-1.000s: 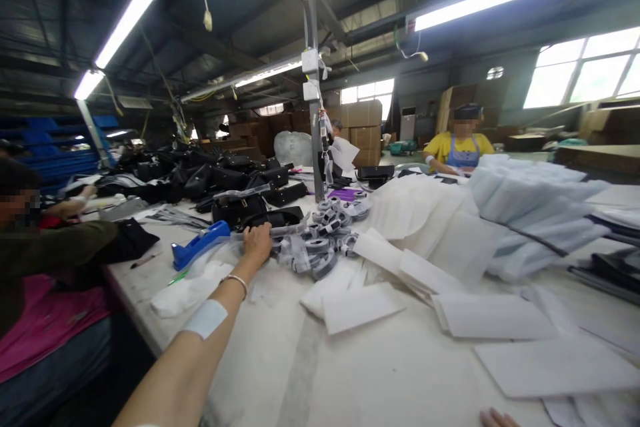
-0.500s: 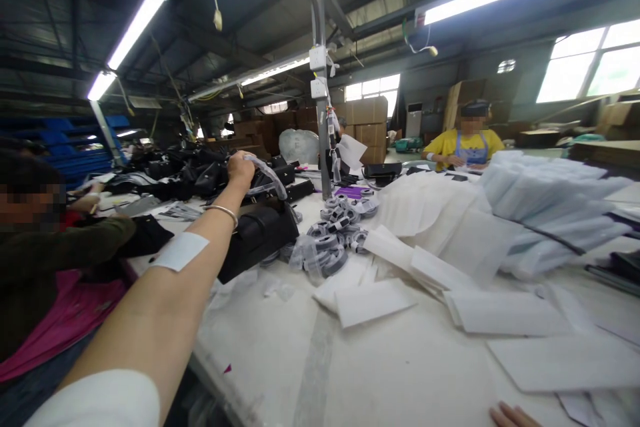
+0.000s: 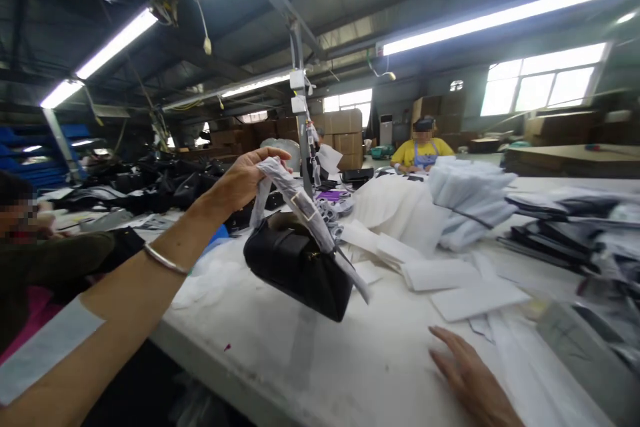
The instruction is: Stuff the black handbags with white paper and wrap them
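My left hand (image 3: 257, 173) is closed around the wrapped strap of a black handbag (image 3: 295, 267). The strap (image 3: 300, 203) is covered in pale plastic wrapping and arches above the bag, one end hanging past its right side. The bag hangs tilted over the white tabletop, its right end lower. Whether its underside touches the table I cannot tell. At the lower right, my right hand (image 3: 465, 370) has its fingers stretched out near the tabletop and holds nothing. White paper sheets (image 3: 480, 297) lie just beyond it.
On the white table (image 3: 350, 367) lie coiled grey straps (image 3: 333, 213), white foam sheets (image 3: 400, 207) and a bundled pale stack (image 3: 465, 200). Black bags (image 3: 165, 190) are heaped at the far left. One co-worker (image 3: 423, 150) sits across; another person's sleeve (image 3: 65, 263) is at left. A post (image 3: 301, 127) rises behind.
My left hand has drawn the handbag off the pile, nearer and to the right. My right hand has come further into view. The whole view has swung right.
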### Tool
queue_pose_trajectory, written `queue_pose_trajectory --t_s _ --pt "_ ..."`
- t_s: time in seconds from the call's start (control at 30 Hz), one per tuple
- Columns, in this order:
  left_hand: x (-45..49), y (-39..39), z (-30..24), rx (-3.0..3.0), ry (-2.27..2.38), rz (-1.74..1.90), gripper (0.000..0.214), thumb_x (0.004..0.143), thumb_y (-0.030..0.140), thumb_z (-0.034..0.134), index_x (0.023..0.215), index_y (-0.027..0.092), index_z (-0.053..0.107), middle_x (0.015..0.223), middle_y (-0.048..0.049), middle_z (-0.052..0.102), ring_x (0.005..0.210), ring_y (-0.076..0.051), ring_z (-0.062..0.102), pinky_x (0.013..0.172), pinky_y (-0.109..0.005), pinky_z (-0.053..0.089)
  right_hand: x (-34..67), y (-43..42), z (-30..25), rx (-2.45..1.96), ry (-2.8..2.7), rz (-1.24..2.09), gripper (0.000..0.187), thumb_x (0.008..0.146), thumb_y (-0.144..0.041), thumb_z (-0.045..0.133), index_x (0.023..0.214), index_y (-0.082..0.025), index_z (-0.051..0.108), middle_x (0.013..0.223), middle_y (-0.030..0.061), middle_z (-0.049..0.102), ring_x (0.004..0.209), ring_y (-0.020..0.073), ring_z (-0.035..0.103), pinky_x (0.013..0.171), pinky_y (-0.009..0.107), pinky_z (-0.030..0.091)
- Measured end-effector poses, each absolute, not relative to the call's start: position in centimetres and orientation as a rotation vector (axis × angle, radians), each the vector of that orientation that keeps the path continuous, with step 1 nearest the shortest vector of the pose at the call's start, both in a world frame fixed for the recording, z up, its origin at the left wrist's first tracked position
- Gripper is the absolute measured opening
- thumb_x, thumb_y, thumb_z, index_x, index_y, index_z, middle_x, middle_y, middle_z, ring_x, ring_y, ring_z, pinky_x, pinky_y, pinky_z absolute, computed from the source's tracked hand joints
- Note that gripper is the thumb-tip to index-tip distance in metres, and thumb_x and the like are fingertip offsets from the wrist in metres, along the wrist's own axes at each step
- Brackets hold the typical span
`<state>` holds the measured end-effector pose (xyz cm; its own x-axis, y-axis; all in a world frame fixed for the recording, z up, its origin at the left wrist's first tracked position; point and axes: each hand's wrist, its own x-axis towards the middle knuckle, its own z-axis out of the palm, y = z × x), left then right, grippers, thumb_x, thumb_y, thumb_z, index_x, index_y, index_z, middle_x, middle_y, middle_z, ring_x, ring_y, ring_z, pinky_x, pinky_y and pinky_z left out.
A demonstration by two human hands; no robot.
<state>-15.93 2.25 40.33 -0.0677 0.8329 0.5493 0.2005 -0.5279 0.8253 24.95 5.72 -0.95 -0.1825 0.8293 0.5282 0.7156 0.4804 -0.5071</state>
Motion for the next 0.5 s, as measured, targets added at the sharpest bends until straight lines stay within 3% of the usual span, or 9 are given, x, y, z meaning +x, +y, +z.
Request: queue_pose_trajectory --t_s 0.1,0.2,0.3,0.4,0.5 --pt "-12.9 1.8 41.0 1.730 0.728 1.653 0.028 0.080 0.035 0.071 0.102 0.018 0.067 0.093 -0.0037 0.072 0.098 -0.021 0.068 0.092 -0.039 0.053 24.2 3.9 2.6 -1.284 -1.829 0.342 0.045 0.088 -0.050 0.051 0.119 -0.022 0.066 0.124 0.0096 0.068 0.117 0.0290 0.062 0.101 0.046 0.051" --pt "-10.6 4.1 39.6 1.529 0.677 1.729 0.034 0.089 0.052 0.058 0.109 0.025 0.063 0.106 -0.0005 0.070 0.114 -0.019 0.062 0.098 -0.038 0.050 24.1 1.9 5.4 -1.311 -1.700 0.540 0.050 0.087 -0.053 0.052 0.124 -0.021 0.063 0.130 0.0107 0.064 0.115 0.0291 0.063 0.097 0.044 0.054" --pt "-8.4 7.3 34.2 1.371 0.887 1.536 0.045 0.087 0.060 0.058 0.103 0.019 0.065 0.102 -0.0064 0.070 0.108 -0.023 0.064 0.090 -0.038 0.054 24.8 0.1 6.6 -1.283 -1.602 0.730 0.052 0.086 -0.052 0.052 0.125 -0.018 0.062 0.128 0.0117 0.065 0.115 0.0307 0.063 0.092 0.041 0.056" --pt "-6.2 9.2 26.0 1.220 1.110 1.265 0.041 0.085 0.049 0.067 0.106 0.015 0.064 0.102 -0.0111 0.069 0.100 -0.026 0.065 0.083 -0.040 0.056 26.3 -1.6 6.1 -1.284 -1.585 0.848 0.047 0.083 -0.046 0.055 0.121 -0.019 0.064 0.120 0.0100 0.069 0.113 0.0317 0.064 0.094 0.043 0.054" --pt "-4.7 9.6 19.0 1.088 1.257 1.099 0.036 0.092 0.041 0.060 0.118 0.016 0.059 0.115 -0.0092 0.063 0.099 -0.021 0.064 0.084 -0.042 0.056 28.0 -3.3 4.7 -1.303 -1.569 1.010 0.049 0.082 -0.044 0.057 0.124 -0.019 0.061 0.124 0.0118 0.067 0.109 0.0287 0.067 0.095 0.042 0.053"
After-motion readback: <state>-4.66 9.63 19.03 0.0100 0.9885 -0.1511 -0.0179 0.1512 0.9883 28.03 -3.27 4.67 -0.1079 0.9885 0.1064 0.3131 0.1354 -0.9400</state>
